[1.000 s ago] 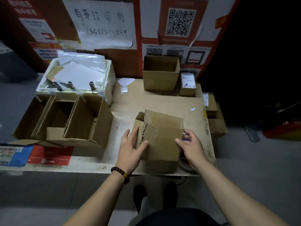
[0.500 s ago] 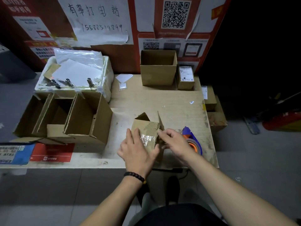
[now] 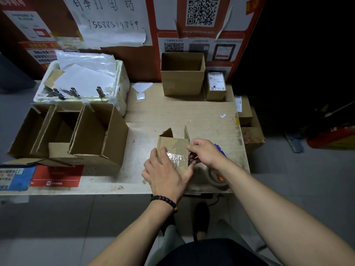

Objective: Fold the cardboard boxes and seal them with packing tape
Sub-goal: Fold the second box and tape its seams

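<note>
A tape dispenser [image 3: 218,176] sits under the right forearm, while the left hand [image 3: 167,174] lies flat on the small cardboard box [image 3: 173,148] and the right hand [image 3: 204,153] apparently pinches its torn edge.

Torn, taped cardboard box [image 3: 173,148], flaps up
</note>
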